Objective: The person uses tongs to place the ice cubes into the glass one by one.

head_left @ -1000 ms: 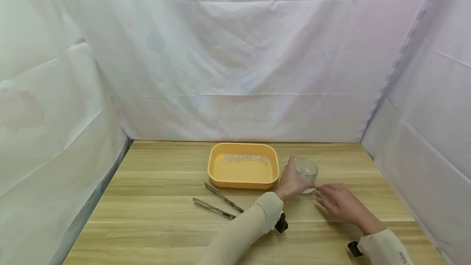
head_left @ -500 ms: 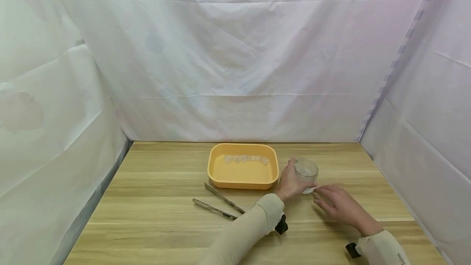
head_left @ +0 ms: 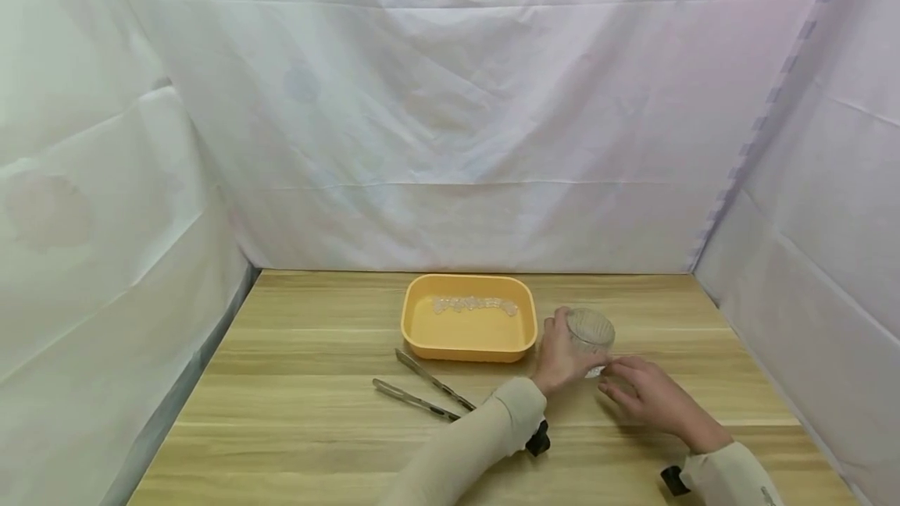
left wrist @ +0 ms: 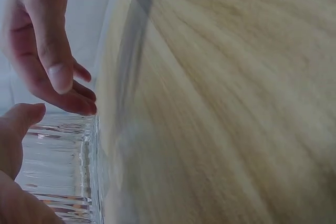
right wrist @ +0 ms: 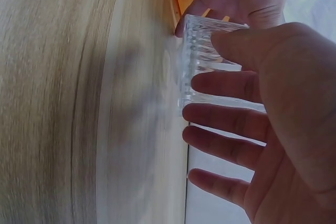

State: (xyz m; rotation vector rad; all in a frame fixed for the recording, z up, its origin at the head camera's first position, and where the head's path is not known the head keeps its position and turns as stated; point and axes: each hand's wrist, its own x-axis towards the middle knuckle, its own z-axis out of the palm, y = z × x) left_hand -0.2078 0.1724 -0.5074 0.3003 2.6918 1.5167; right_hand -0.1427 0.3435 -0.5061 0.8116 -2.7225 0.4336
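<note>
A clear ribbed glass (head_left: 591, 326) stands to the right of the yellow tray, its base close over the table. My left hand (head_left: 562, 358) grips it from the left side, thumb along the near wall and fingers around the far one. My right hand (head_left: 661, 397) lies just right of the glass, fingers extended and relaxed. In the right wrist view these fingertips (right wrist: 202, 113) reach right at the base of the glass (right wrist: 202, 51), where they overlap it. From the left wrist, the right fingers (left wrist: 58, 77) show beside the ribbed wall (left wrist: 58, 156).
The yellow tray (head_left: 464, 354) holds a row of small clear pieces (head_left: 474, 304) along its far side. A pair of metal tongs (head_left: 415, 398) lies spread on the wooden table (head_left: 295, 412), partly behind the left sleeve (head_left: 478, 443). White cloth (head_left: 450, 115) encloses the back and sides.
The glass and my left hand have shifted slightly toward me. My right hand stays close beside the glass. The tray and tongs have not moved on the table.
</note>
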